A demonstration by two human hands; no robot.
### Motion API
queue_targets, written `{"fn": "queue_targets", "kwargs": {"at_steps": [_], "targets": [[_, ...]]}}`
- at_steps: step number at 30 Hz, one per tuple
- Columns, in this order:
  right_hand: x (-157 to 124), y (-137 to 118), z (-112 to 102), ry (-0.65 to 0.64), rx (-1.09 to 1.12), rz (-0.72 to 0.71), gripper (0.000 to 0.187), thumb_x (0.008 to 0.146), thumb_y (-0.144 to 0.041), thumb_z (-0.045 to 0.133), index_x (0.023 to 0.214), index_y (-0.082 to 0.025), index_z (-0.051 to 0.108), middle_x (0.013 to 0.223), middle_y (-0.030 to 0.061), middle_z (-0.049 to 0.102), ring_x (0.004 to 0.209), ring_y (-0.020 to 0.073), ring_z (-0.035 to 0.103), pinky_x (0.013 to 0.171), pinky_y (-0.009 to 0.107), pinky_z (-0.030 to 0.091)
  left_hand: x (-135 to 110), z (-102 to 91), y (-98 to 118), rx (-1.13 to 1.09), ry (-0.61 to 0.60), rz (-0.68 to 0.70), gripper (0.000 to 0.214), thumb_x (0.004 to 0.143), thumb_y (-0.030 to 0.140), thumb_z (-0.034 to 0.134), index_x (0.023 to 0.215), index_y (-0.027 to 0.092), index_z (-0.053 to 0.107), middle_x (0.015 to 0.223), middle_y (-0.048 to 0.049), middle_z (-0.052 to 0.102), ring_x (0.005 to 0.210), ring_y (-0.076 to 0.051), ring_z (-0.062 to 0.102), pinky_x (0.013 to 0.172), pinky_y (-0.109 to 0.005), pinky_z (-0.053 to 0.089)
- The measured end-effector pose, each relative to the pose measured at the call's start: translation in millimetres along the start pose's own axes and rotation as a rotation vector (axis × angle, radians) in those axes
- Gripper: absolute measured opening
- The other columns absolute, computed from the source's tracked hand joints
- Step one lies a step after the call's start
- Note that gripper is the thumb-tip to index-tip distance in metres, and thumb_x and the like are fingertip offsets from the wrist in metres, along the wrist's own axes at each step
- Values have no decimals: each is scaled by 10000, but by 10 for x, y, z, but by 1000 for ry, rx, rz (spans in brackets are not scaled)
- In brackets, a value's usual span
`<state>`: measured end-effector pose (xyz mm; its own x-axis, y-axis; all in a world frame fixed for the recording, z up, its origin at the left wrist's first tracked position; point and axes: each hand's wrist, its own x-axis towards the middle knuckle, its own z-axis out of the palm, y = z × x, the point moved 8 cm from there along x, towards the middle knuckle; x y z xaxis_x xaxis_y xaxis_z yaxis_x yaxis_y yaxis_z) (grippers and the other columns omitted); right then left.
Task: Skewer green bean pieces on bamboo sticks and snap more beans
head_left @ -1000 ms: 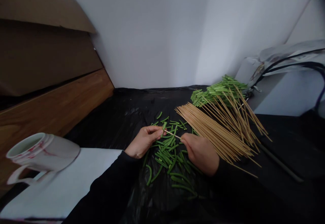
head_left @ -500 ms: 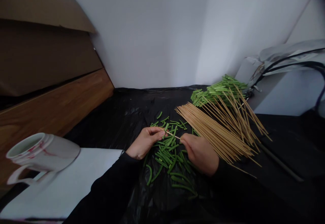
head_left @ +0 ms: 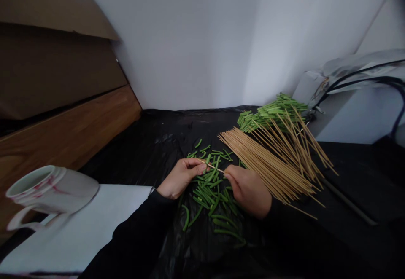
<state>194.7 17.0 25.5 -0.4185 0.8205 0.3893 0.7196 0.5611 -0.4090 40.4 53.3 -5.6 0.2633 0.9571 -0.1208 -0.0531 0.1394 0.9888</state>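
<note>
I look down at my two hands in the middle of the view. My left hand point(head_left: 180, 178) and my right hand point(head_left: 248, 197) face each other, and the fingertips of each pinch a thin wooden skewer point(head_left: 211, 166) that runs almost level between them. Cut bean pieces point(head_left: 210, 190) lie scattered below and around my hands, from 12 to 6 o'clock, on a black plastic sheet point(head_left: 133, 152) that covers the table. At 1 o'clock, a heap of longer beans point(head_left: 272, 112) lies near the white wall point(head_left: 190, 47). A loose bundle of skewers point(head_left: 268, 165) rests partly across that heap and reaches just beside my right hand. At 9 o'clock, a white mug with red marks point(head_left: 52, 190) sits at the edge of a white sheet point(head_left: 85, 228). Behind the mug, at 10 o'clock, is a wooden panel point(head_left: 60, 144). At 2 o'clock, a plastic bag point(head_left: 357, 70) lies on a white surface, crossed by a dark cord.
</note>
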Motion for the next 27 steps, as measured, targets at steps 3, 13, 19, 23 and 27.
{"fn": "queue_targets", "kwargs": {"at_steps": [3, 13, 19, 23, 27], "targets": [[-7, -22, -27, 50, -40, -17, 276, 956, -179, 344, 770, -172, 548, 725, 47, 613, 700, 162, 565, 659, 274, 332, -2, 6, 10, 1, 2, 10, 205, 713, 339, 772, 786, 148, 754, 823, -57, 701, 720, -132, 571, 726, -260, 413], [-16, -28, -26, 34, -20, -6, 269, 954, -177, 346, 785, -167, 556, 738, 51, 622, 706, 168, 574, 657, 278, 340, -2, 22, -14, -24, -18, 0, 187, 723, 323, 770, 793, 151, 756, 820, -52, 698, 744, -132, 574, 743, -252, 414], [-4, -30, 4, -16, 28, 5, 262, 962, -191, 355, 798, -167, 559, 752, 44, 634, 732, 163, 592, 681, 268, 355, -7, 62, -17, -11, -51, -8, 181, 732, 320, 762, 793, 149, 752, 827, -53, 699, 751, -137, 581, 749, -256, 417], [-5, -38, 4, -2, -1, -5, 262, 958, -181, 354, 791, -164, 556, 746, 48, 627, 730, 167, 592, 680, 271, 352, -6, 60, -16, -5, -52, -10, 200, 730, 327, 762, 800, 140, 746, 826, -54, 698, 750, -140, 585, 753, -262, 422], [-9, -42, 15, 6, -12, -14, 262, 958, -187, 358, 783, -166, 552, 735, 45, 623, 712, 168, 591, 665, 273, 348, -3, 60, -22, 2, -69, -10, 198, 749, 323, 748, 812, 135, 742, 829, -48, 696, 756, -131, 583, 750, -251, 421]]}}
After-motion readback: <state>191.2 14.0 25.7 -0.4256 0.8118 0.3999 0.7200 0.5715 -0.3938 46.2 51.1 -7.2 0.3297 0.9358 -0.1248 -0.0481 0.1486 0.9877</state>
